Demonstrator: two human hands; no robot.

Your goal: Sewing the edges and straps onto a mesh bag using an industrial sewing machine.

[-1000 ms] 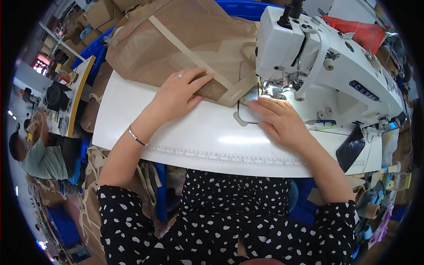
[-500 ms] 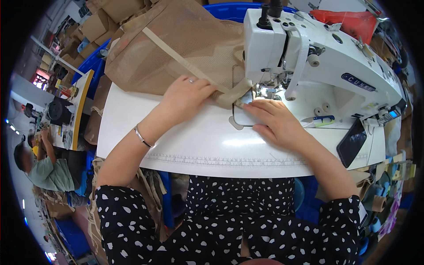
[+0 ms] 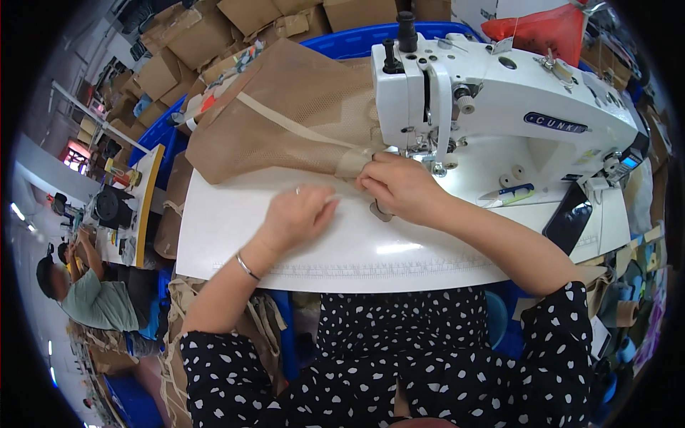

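A brown mesh fabric piece with a beige strap across it lies on the white sewing table. Its right end reaches the needle area of a white sewing machine. My right hand is closed, pinching the fabric's near corner beside the presser foot; its fingertips partly hide that corner. My left hand, with a ring and a bracelet on its wrist, hovers just in front of the fabric, apart from it. Its fingers are bent and blurred, so whether it holds anything is unclear.
Right of the needle area lie two small bobbins, thread snips and a black phone. A printed ruler runs along the front edge. Behind stand a blue bin and cardboard boxes. A person works farther left.
My left hand has come off the fabric toward me. My right hand has gone from lying flat by the needle to pinching the corner. The fabric's near edge has shifted away from me.
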